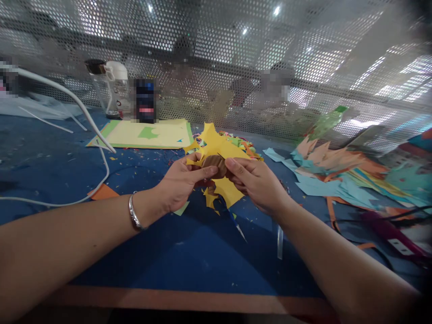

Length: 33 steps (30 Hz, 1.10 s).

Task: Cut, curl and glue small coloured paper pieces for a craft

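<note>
Fingers of the left hand [178, 184] and right hand [258, 182] pinch a small brown paper round [214, 164] between them, against spiky yellow paper [216, 144]. They seem to be fitting it on; lining it up calls for gentle, steady fingers.

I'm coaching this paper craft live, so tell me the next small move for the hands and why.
Probably press the brown paper piece down onto the yellow cut-out: the left hand and the right hand both pinch it by its edges directly over that yellow sheet, seemingly lining it up.
</note>
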Tool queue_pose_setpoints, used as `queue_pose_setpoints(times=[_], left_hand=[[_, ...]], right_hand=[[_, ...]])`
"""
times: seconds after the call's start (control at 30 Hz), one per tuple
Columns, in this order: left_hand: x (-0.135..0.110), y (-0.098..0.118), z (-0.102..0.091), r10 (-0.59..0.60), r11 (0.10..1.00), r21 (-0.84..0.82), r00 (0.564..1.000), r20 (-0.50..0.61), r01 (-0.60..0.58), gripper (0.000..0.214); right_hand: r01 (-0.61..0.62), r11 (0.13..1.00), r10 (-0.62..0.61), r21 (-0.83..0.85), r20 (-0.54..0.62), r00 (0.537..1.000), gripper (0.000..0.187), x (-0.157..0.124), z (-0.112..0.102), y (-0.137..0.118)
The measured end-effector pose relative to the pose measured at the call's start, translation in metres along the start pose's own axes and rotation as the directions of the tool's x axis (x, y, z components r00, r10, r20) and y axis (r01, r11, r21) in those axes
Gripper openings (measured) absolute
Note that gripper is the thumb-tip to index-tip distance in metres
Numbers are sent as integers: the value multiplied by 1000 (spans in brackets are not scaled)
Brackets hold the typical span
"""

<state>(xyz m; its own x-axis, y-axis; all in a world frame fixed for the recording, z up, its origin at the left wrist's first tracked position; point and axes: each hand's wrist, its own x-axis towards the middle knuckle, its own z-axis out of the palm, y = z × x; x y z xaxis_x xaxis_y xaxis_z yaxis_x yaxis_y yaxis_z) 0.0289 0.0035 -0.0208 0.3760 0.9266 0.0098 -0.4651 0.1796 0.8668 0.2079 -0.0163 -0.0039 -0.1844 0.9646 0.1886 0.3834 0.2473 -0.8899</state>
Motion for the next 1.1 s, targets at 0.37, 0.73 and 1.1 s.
queue_pose_setpoints(times=[0.37,0.73,1.1], left_hand=[[3,1,0,10,999,50,1000,0,-10,28],[4,3,-3,35,989,141,999,-2,-34,27],[6,2,-6,38,985,167,999,-6,-37,29]], right_hand=[[-31,999,31,33,-16,999,55,0,-3,-1],[36,993,-38,-114,-9,999,55,1,-10,-1],[75,985,-75,-154,6,997,54,1,-12,1]])
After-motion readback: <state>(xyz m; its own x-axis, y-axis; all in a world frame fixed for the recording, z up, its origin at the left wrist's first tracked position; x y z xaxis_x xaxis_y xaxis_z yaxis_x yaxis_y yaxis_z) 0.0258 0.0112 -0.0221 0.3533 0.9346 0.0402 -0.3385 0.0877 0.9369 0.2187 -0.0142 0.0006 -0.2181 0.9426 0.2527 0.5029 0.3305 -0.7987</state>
